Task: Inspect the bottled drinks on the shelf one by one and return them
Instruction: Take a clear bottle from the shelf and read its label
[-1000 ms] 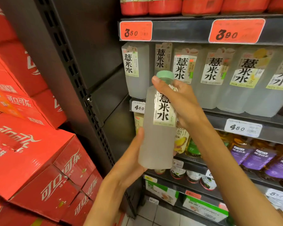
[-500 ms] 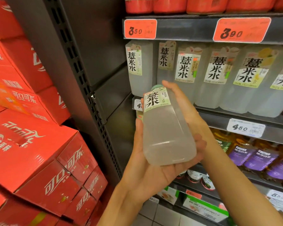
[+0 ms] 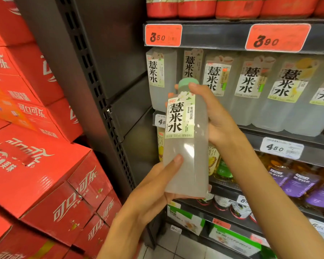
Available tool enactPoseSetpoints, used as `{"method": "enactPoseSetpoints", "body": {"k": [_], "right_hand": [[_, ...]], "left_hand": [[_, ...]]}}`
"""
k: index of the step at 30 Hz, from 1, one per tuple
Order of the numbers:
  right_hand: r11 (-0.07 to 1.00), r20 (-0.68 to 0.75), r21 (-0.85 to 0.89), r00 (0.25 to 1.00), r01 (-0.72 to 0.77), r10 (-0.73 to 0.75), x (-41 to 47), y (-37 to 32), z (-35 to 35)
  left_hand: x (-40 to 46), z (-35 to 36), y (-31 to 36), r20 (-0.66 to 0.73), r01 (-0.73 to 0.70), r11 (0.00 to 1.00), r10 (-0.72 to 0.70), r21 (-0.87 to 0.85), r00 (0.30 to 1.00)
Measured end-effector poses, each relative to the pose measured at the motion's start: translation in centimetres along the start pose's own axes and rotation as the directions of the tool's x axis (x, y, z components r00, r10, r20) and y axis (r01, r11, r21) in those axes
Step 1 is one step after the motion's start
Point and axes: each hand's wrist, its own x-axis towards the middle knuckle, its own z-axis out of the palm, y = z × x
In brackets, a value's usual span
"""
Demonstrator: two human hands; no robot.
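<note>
Red cartons (image 3: 41, 165) stacked left of shelf (image 3: 281, 141). Matching bottles (image 3: 249, 90) in row on shelf. Bottle (image 3: 185, 161) upright in front of shelf. Right hand (image 3: 216, 116) fingers curl round upper part; left hand (image 3: 157, 186) cups base, thumb on front.

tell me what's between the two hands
The pale bottle: right hand grips its top, left hand its base, in the head view.

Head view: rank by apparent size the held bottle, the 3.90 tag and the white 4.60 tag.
1. Held bottle, largest, though it is nearest the camera.
2. 3.90 tag.
3. White 4.60 tag, smallest.
</note>
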Motion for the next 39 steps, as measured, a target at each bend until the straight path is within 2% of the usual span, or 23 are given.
{"method": "enactPoseSetpoints", "body": {"k": [3,5,9,13,18,22,26,28,30,33,35,37,39], "right_hand": [[0.994,0.048,-0.059,0.995,0.092,-0.089,-0.1,-0.2,-0.3],[0.971,0.037,-0.183,0.988,0.153,-0.148,-0.6,-0.4,-0.7],[0.843,0.04,-0.498,0.976,0.205,-0.214,-2.5,0.4,-0.5],[0.734,0.123,-0.603,0.945,0.313,-0.302,-3.8,1.3,0.0],[0.576,0.184,-0.672,0.859,0.466,-0.479,-5.1,2.9,0.4],[0.555,0.181,-0.609,0.78,0.567,-0.598,-5.8,4.4,0.0],[0.394,0.234,-0.682,0.694,0.617,-0.681,-5.9,5.0,-0.4],[0.356,0.256,-0.693,0.675,0.627,-0.692,-5.9,5.0,-0.6],[0.378,0.261,-0.694,0.703,0.613,-0.661,-5.9,4.7,-0.7],[0.551,0.248,-0.63,0.814,0.547,-0.525,-5.8,3.3,-1.2],[0.615,0.282,-0.608,0.86,0.503,-0.424,-5.5,1.6,-1.9],[0.635,0.315,-0.627,0.892,0.452,-0.324,-5.0,0.2,-2.3],[0.738,0.323,-0.554,0.917,0.385,-0.236,-4.5,-0.2,-2.2]], "left_hand": [[0.3,0.1,-0.1,-0.052,-0.083,0.977,0.095,0.199,0.994],[0.7,0.2,-0.2,-0.087,-0.178,0.929,0.217,0.324,0.972],[2.5,-0.1,-0.7,-0.209,-0.281,0.808,0.438,0.517,0.874],[3.8,-0.5,-2.0,-0.266,-0.293,0.714,0.559,0.635,0.785],[4.9,-1.0,-2.0,-0.297,-0.284,0.686,0.598,0.67,0.745],[5.4,-1.6,-1.0,-0.205,-0.256,0.59,0.6,0.766,0.773],[5.7,-2.2,-0.6,-0.175,-0.266,0.607,0.569,0.749,0.803],[5.8,-2.2,-0.6,-0.165,-0.266,0.584,0.581,0.767,0.797],[5.8,-2.1,-0.6,-0.163,-0.263,0.58,0.579,0.771,0.799],[5.3,-2.4,-0.7,-0.126,-0.23,0.52,0.562,0.823,0.817],[4.8,-2.8,-0.6,-0.111,-0.24,0.526,0.55,0.816,0.828],[4.3,-3.0,-0.4,-0.05,-0.245,0.507,0.499,0.826,0.865],[4.0,-3.0,-0.1,0.033,-0.238,0.471,0.402,0.85,0.915]]}}
